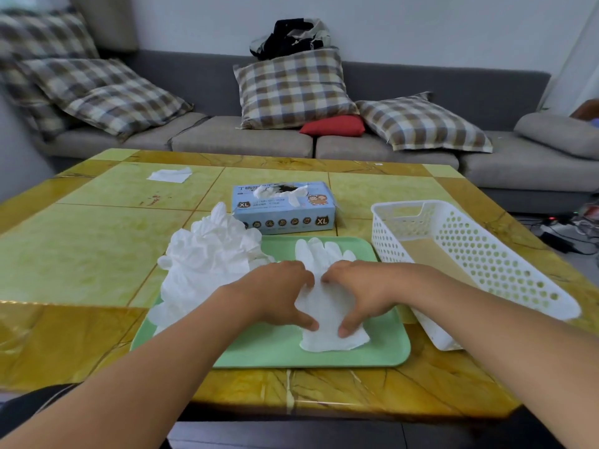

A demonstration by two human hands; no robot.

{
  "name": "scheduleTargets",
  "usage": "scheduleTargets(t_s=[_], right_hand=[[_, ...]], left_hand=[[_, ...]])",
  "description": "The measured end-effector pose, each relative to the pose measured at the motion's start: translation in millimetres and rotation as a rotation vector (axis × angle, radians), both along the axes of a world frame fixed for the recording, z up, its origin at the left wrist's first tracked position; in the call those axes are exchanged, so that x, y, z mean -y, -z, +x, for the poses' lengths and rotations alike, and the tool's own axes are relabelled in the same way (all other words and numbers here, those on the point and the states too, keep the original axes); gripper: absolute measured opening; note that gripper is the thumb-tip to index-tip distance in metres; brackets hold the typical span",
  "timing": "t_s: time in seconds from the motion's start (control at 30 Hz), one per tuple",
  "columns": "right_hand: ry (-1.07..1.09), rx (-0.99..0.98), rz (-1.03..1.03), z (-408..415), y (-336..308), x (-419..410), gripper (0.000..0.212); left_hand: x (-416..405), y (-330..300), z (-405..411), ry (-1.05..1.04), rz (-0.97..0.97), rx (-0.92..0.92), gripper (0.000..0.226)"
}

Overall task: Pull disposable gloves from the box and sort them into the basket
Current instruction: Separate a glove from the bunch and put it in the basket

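Two hands rest on one white glove [327,306] that lies flat on a green tray [278,351]. The left hand [275,293] sits on the glove's left side and the right hand [359,290] sits on its right side. On each hand the thumb presses down near the glove's cuff, and the bent fingers press higher up, near its palm. The glove lies between the two thumbs. Its fingers point away from the person and stick out past the knuckles. I cannot tell if the hands pinch the glove or only push it flat.

On the left part of the tray is a big heap of white gloves [207,257], all crumpled, and some hang over the tray's edge. Just right of the tray stands a white basket [486,254] with round holes in its walls. I see no gloves in it.

Behind the tray is a blue glove box [283,205]. A bit of white glove pokes out of the torn hole on top. The box says "XL" on the front and on the top, and it has a small cartoon picture. Other writing on it is too small to read.

All of this is on a shiny table [81,254] with yellow and green squares. A white tissue [170,175] lies far back on the left.

Past the table is a grey sofa [405,147] with checked pillows [291,89], a red cushion [334,126] and a pile of dark clothes [291,37] on top.
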State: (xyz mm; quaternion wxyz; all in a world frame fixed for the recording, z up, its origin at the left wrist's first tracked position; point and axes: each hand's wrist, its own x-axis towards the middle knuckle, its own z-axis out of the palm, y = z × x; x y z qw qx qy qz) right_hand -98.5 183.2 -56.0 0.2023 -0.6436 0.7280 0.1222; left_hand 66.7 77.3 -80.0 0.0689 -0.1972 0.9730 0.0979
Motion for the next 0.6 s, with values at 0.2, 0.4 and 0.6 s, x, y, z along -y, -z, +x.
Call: scheduleTargets(t_s=[0.2,0.4,0.6], right_hand=[[-0.048,-0.118,-0.338,30.7,-27.3,16.8,0.052],[-0.210,0.302,-0.491,117.9,-10.4,53.0,0.030],[-0.232,0.246,-0.399,113.4,5.2,71.1,0.018]], left_hand=[[40.9,-49.8,34.6,-0.161,0.140,-0.603,0.027],[74.8,-33.8,104.6,-0.205,0.038,-0.297,0.062],[85.9,-28.4,144.2,-0.220,0.141,-0.152,0.098]])
